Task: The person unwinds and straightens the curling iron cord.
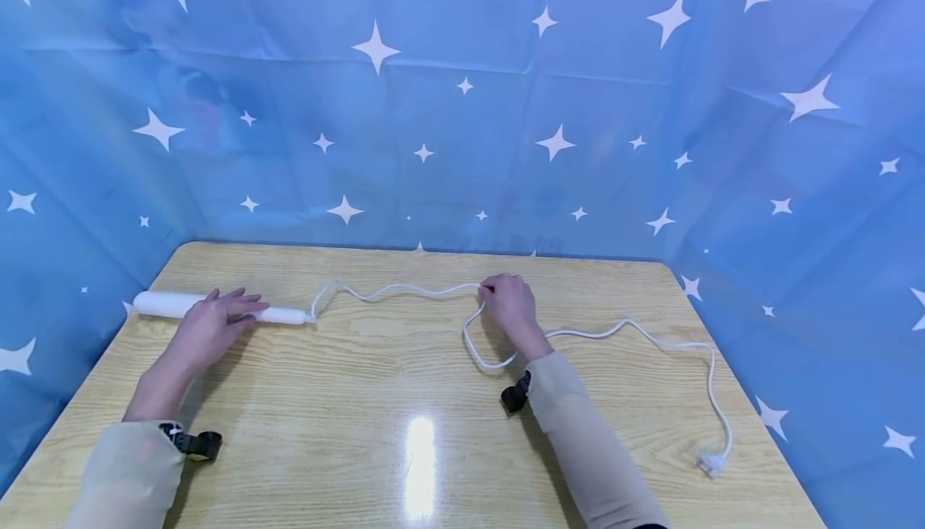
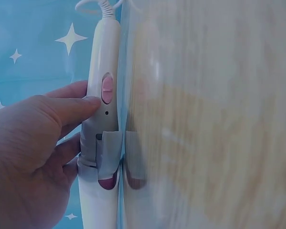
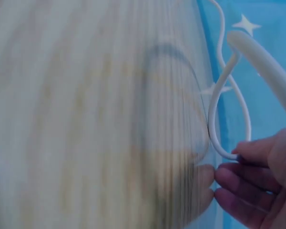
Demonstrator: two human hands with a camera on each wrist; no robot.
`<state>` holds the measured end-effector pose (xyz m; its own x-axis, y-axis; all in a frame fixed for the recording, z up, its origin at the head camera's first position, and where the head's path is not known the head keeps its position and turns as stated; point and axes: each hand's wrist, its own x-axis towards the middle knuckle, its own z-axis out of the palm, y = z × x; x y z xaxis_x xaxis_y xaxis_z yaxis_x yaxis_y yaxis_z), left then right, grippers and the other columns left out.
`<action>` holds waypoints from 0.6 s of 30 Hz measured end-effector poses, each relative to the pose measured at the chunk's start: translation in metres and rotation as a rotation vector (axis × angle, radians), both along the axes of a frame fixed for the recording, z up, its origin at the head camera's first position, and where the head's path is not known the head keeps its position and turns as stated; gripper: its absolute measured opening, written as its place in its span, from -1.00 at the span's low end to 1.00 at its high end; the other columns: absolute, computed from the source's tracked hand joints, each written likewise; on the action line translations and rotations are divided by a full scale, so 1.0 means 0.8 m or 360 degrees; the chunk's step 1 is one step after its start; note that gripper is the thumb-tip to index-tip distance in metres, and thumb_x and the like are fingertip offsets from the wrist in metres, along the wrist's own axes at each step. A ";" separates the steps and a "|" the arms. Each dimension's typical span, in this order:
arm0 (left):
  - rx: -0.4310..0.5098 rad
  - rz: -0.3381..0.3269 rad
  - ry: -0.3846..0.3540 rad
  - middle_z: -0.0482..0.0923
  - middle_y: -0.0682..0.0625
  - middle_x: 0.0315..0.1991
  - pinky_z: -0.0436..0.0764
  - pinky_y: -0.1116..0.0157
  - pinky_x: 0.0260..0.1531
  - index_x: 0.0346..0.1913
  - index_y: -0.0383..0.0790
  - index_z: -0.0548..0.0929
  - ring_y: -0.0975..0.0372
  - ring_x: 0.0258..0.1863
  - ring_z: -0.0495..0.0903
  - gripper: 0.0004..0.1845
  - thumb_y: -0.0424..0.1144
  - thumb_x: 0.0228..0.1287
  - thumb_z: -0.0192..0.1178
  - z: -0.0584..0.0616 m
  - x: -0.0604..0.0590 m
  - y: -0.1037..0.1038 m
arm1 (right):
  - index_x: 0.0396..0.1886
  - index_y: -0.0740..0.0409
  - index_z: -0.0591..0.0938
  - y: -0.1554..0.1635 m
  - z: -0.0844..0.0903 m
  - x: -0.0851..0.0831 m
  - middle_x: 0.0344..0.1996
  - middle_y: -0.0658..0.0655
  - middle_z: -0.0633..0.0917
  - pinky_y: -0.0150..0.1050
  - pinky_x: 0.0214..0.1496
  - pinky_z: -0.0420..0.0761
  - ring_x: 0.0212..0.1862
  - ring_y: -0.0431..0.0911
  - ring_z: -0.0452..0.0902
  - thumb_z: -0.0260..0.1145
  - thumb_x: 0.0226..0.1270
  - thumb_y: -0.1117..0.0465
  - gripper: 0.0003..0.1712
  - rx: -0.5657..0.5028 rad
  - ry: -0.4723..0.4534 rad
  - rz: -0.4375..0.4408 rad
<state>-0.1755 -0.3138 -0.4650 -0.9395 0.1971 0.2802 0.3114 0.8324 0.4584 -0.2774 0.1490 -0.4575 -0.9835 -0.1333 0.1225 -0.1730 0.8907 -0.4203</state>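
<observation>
A white curling iron (image 1: pixel 162 304) lies along the table's far left, its thick end to the left. My left hand (image 1: pixel 209 328) holds it around the middle; in the left wrist view the thumb lies beside the pink switch (image 2: pixel 107 89), above a lever (image 2: pixel 110 150). A white cord (image 1: pixel 419 291) runs rightward from the handle. Near the far edge my right hand (image 1: pixel 511 304) pinches this cord between thumb and index finger, with a loop of the cord (image 3: pixel 212 114) hanging by the fingers in the right wrist view.
The cord continues right to a white plug (image 1: pixel 711 462) near the right edge of the wooden table (image 1: pixel 347 425). A blue curtain with white stars (image 1: pixel 462 128) stands behind and at both sides. Dark wrist cameras sit on both sleeves.
</observation>
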 end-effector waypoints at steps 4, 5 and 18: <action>0.0000 0.0005 -0.0040 0.57 -0.46 0.15 0.13 -0.34 0.44 0.10 -0.49 0.69 -0.38 0.27 0.40 -0.67 -0.50 0.27 0.34 0.000 0.001 0.000 | -0.01 0.17 0.81 0.008 0.000 -0.009 -0.13 0.18 0.80 -0.03 -0.11 0.75 -0.10 0.09 0.72 0.30 0.52 0.18 -0.76 -0.0023 -0.0025 -0.0075; 0.0001 0.0006 -0.0048 0.56 -0.46 0.15 0.13 -0.33 0.45 0.10 -0.49 0.69 -0.38 0.27 0.39 -0.67 -0.49 0.28 0.34 0.000 0.001 0.000 | -0.01 0.16 0.81 0.010 0.000 -0.011 -0.12 0.18 0.80 -0.03 -0.11 0.75 -0.09 0.09 0.71 0.30 0.52 0.17 -0.75 -0.0033 -0.0033 -0.0094; 0.0086 0.0040 -0.0015 0.56 -0.46 0.16 0.13 -0.36 0.44 0.12 -0.50 0.67 -0.39 0.25 0.41 -0.66 -0.53 0.28 0.33 -0.002 -0.001 -0.005 | 0.04 0.13 0.80 0.021 -0.005 -0.022 -0.12 0.14 0.80 -0.08 -0.14 0.71 -0.13 0.03 0.69 0.28 0.54 0.13 -0.72 -0.0129 -0.0128 -0.0112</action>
<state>-0.1760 -0.3181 -0.4666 -0.9466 0.1581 0.2810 0.2861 0.8138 0.5058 -0.2947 0.1655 -0.4612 -0.9971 -0.0565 0.0505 -0.0742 0.8620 -0.5014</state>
